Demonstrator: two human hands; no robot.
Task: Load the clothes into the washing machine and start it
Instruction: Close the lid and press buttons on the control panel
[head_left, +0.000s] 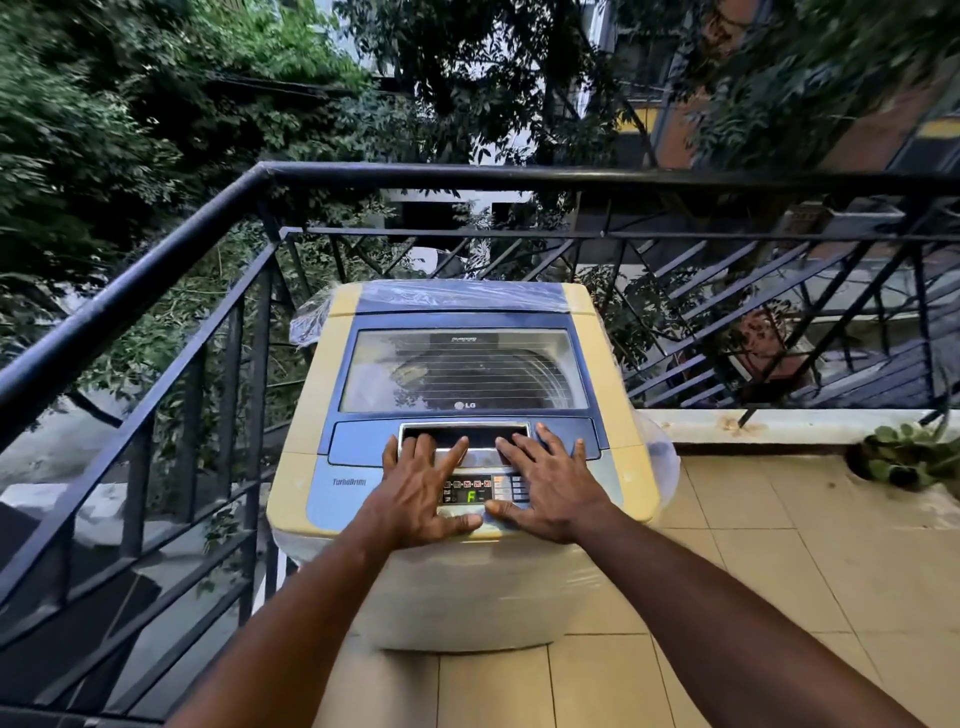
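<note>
A cream and blue top-loading washing machine (311, 395) stands on a balcony, partly wrapped in clear plastic. Its glass lid (462, 371) is down, and something dark shows dimly through it. The control panel (475, 491) at the front shows a lit green "F" and small red lights. My left hand (423, 491) lies flat on the panel's left part, fingers spread toward the lid handle recess (462, 434). My right hand (548, 483) lies flat on the panel's right part, over the buttons. Neither hand holds anything. No loose clothes are in view.
A black metal railing (270, 171) runs along the left and behind the machine. A low ledge (779, 423) and a potted plant (904, 454) are on the right. Beige floor tiles (753, 561) stretch to the right and front. Trees and buildings lie beyond.
</note>
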